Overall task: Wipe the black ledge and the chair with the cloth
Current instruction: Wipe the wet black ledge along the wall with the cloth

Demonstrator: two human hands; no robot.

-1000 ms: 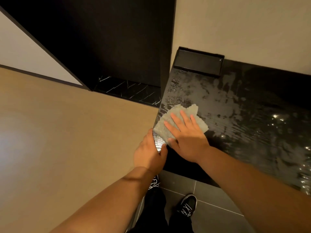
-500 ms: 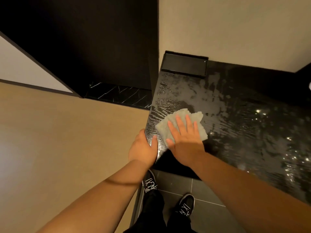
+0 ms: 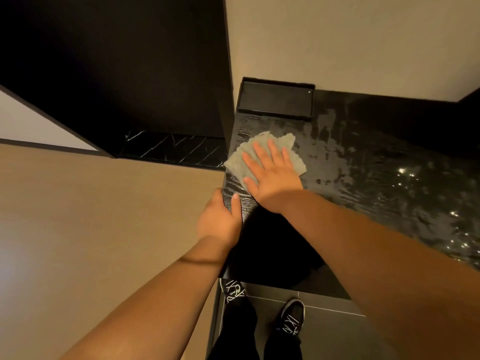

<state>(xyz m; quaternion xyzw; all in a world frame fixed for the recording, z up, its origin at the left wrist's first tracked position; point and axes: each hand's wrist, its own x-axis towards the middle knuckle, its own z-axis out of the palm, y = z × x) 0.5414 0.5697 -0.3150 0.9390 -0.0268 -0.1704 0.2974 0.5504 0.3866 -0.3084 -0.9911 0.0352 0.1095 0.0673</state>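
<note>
A glossy black ledge (image 3: 363, 162) runs from centre to right, streaked with wet smears. A grey cloth (image 3: 237, 159) lies flat on its left end. My right hand (image 3: 272, 172) presses down on the cloth with fingers spread. My left hand (image 3: 220, 219) grips the ledge's near left corner, thumb on top. No chair is in view.
A shallow black tray (image 3: 275, 85) sits against the beige wall at the ledge's back left. A tan panel (image 3: 104, 216) stands to the left. Dark marble floor (image 3: 171, 149) lies beyond it. My shoes (image 3: 291, 318) stand on grey tiles below the ledge.
My right hand has slid the cloth away from me along the ledge, from the near corner toward the tray. My left hand stays on the corner.
</note>
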